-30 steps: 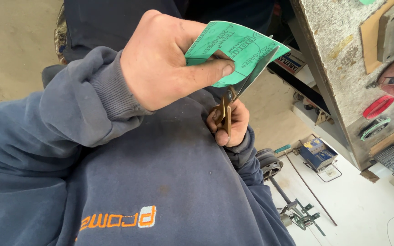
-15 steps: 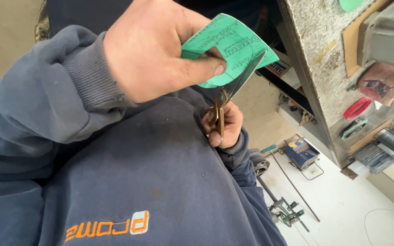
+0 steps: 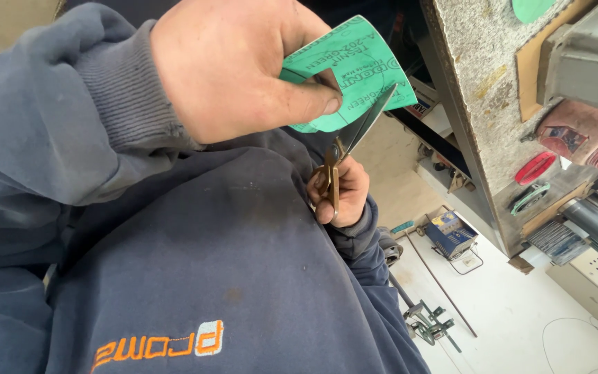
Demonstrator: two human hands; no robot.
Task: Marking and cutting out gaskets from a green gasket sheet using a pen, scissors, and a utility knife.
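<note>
1. Head view, work item: a green sheet (image 3: 351,73), thin and flexible with a curved line drawn on it, is held up in the far centre of the scene, above the person's lap.
2. Head view, left hand (image 3: 237,66): it comes in from the left with the back of the hand towards the camera. Thumb and fingers pinch the sheet's near-left part; the thumb tip presses on the sheet just beside the blades.
3. Head view, right hand (image 3: 337,194): it sits lower, close against the dark blue sweatshirt (image 3: 230,277), fingers curled tight around the brass-coloured handles of the scissors (image 3: 347,149). The blades point up and right, slightly parted, and bite into the sheet's lower edge.
4. Risk, judged: the left thumb is close to the cutting line; a slip could nick it.
5. Risk, judged: the unsupported sheet may flex, causing the cut to wander off the drawn curve.
6. Surroundings: a stone-faced bench edge (image 3: 472,83) stands at right; a blue box (image 3: 451,235) lies on the floor below.
</note>
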